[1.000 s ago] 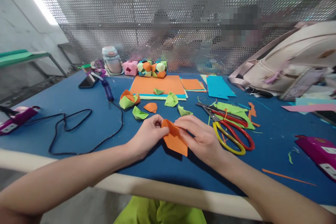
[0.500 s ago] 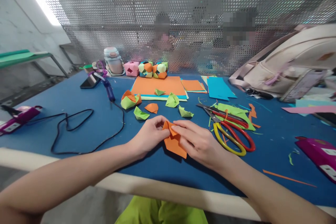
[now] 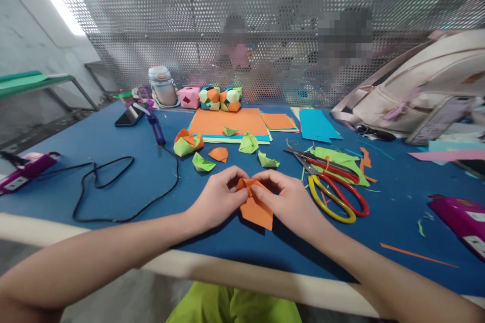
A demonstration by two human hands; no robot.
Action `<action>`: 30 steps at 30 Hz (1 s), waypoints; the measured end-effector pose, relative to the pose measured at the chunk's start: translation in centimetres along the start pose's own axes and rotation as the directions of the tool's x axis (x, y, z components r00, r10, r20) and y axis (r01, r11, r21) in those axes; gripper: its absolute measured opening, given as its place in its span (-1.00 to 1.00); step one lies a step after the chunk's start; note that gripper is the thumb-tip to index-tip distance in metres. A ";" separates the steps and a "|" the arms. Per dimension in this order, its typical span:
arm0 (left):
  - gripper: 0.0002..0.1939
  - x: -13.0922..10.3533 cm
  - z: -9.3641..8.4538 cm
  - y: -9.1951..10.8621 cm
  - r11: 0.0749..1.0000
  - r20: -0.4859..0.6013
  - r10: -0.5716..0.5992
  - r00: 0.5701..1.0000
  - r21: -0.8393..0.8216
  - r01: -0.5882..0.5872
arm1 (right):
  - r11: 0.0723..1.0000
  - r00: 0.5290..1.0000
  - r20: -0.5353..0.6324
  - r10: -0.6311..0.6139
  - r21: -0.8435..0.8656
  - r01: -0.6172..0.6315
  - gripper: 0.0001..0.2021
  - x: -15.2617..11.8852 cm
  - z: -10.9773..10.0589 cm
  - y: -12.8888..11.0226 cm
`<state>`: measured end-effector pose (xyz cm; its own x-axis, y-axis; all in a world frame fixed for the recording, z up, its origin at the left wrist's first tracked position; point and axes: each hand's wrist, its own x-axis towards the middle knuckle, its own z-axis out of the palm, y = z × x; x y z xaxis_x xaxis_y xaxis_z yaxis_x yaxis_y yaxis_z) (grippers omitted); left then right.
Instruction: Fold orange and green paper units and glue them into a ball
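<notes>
A partly folded orange paper (image 3: 257, 213) is held between both hands just above the blue table (image 3: 151, 181). My left hand (image 3: 222, 194) pinches its upper left corner, thumb in front and fingers behind. On the upper right side, my right hand (image 3: 286, 197) grips the same paper, its thumb pressing near the left thumb. Beyond the hands lie folded pieces: a green one (image 3: 203, 163), an orange one (image 3: 219, 155), another green one (image 3: 268, 160) and a green-and-orange one (image 3: 188, 143).
Red-handled scissors (image 3: 350, 194) and yellow-handled scissors (image 3: 333, 204) lie right of my hands by green scraps. Behind are orange sheets (image 3: 231, 120), blue sheets (image 3: 316, 125), paper cubes (image 3: 231, 99) and a bottle (image 3: 163, 87). A black cord (image 3: 94, 219) curls at left; a backpack (image 3: 413, 91) stands right.
My right hand's fingers have drawn in behind the orange paper, and its thumb now presses on the front. The paper's lower edge has shifted slightly right.
</notes>
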<state>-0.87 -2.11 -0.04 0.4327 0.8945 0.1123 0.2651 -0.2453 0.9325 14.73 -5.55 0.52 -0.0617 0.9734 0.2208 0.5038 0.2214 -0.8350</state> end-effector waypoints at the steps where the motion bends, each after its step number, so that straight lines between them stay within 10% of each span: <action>1: -0.90 0.0 0.0 0.0 1.000 -0.003 -0.002 1.000 0.008 0.002 | 1.000 1.000 -0.004 -0.007 0.002 0.007 -0.89 0.0 0.0 0.0; 17: -0.92 -0.1 -0.4 1.3 0.962 0.101 -0.153 0.983 -0.213 0.171 | 0.980 0.981 -0.082 -0.177 -0.110 0.167 -0.89 -0.2 0.1 0.3; 30: -0.82 0.1 -0.8 1.1 0.994 0.019 -0.096 0.995 -0.051 0.097 | 0.998 0.998 -0.048 -0.031 -0.056 0.028 -0.80 -0.1 -0.5 0.5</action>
<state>-1.23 -1.98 1.24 0.4214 0.9068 0.0159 0.2612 -0.1381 0.9553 15.42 -5.57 0.27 -0.0363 0.9621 0.2704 0.5494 0.2452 -0.7987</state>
